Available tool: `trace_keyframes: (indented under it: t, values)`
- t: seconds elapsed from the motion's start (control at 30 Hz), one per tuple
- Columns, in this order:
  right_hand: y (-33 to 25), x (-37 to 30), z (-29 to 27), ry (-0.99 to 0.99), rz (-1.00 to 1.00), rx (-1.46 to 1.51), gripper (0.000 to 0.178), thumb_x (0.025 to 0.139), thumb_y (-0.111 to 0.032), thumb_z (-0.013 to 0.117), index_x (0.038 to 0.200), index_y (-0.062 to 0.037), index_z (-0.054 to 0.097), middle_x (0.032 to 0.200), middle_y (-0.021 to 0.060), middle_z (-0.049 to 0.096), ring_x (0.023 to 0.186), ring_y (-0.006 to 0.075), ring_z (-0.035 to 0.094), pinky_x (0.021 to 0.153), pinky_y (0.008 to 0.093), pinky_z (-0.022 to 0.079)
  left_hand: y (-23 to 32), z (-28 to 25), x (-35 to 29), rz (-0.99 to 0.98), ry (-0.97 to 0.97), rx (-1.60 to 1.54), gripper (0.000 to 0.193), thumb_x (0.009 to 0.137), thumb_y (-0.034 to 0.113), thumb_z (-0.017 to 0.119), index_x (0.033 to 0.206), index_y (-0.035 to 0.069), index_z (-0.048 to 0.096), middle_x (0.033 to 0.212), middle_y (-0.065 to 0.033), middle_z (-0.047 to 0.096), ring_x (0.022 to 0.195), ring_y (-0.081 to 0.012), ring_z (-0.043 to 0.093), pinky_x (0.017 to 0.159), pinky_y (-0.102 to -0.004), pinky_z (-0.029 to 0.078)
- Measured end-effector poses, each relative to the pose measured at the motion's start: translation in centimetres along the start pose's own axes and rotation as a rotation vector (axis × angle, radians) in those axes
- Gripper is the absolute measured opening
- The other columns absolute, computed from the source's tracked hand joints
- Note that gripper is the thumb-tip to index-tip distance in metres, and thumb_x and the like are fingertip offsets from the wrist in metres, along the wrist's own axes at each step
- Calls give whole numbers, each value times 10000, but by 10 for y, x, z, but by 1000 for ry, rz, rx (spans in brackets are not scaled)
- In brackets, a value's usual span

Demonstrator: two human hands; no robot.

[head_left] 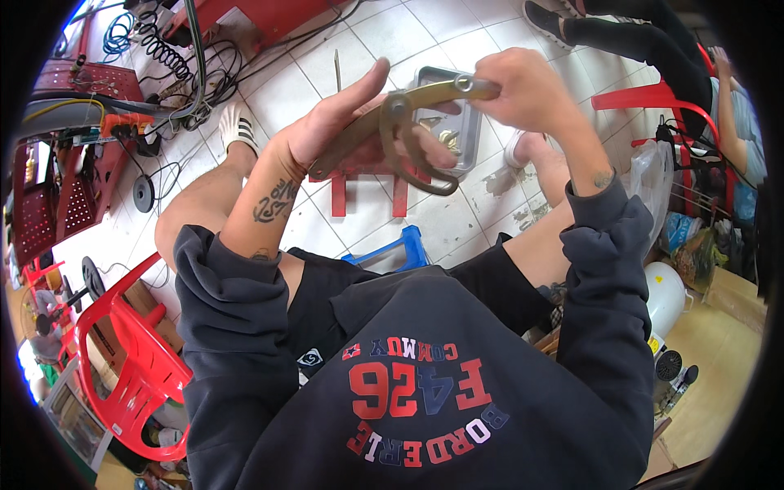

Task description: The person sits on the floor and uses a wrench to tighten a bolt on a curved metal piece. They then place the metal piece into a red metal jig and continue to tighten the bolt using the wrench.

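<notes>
Curved, bronze-coloured metal linkage with round pivots and a hooked arm: held up in front of the torso, above a white tiled floor. Right hand closed in a fist around its right end. Left hand open, thumb out, palm and fingers behind/under the left part, not wrapped round it. Beyond and lower: grey rectangular tray with small brass-coloured metal pieces. Red plastic stool below the linkage; blue plastic stool nearer the body.
</notes>
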State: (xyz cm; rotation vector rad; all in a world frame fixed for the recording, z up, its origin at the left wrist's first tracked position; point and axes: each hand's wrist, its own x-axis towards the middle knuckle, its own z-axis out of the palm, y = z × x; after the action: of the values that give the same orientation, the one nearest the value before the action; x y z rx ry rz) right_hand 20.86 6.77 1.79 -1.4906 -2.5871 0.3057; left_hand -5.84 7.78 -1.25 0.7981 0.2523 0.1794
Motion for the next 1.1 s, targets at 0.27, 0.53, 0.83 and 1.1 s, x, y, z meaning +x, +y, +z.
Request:
trace_keyframes:
  t: [0.27, 0.53, 0.83, 1.1]
  values:
    - [11, -6, -5, 38, -85, -43, 207, 709, -240, 749, 672, -59, 656, 672, 98, 624, 683, 320, 613, 621, 417, 479, -35, 13, 10, 108, -169, -116, 494, 700, 249, 600, 1124, 7, 524, 1209, -205, 568, 1224, -320, 511, 1025, -433, 425]
    - [22, -1, 3, 159, -220, 38, 174, 626, -37, 736, 683, -39, 571, 674, 109, 554, 632, 343, 555, 555, 411, 428, -37, 12, 15, 184, -113, -89, 346, 641, 184, 498, 940, 13, 469, 933, -120, 495, 1183, -298, 507, 1178, -484, 246]
    - [32, 14, 18, 87, -309, 101, 219, 617, -22, 757, 679, -30, 547, 668, 112, 532, 621, 338, 545, 545, 404, 408, -51, 0, 16, 323, -96, -52, 262, 871, 290, 453, 900, 31, 479, 865, -90, 473, 1126, -308, 519, 1135, -497, 291]
    - [39, 24, 40, 109, -3, 322, 129, 757, -43, 705, 754, 5, 585, 616, 149, 492, 576, 291, 491, 546, 380, 401, -23, 28, 17, 363, 171, -359, 858, 805, 877, 112, 852, 98, 470, 774, -66, 458, 1134, -382, 535, 1128, -552, 259]
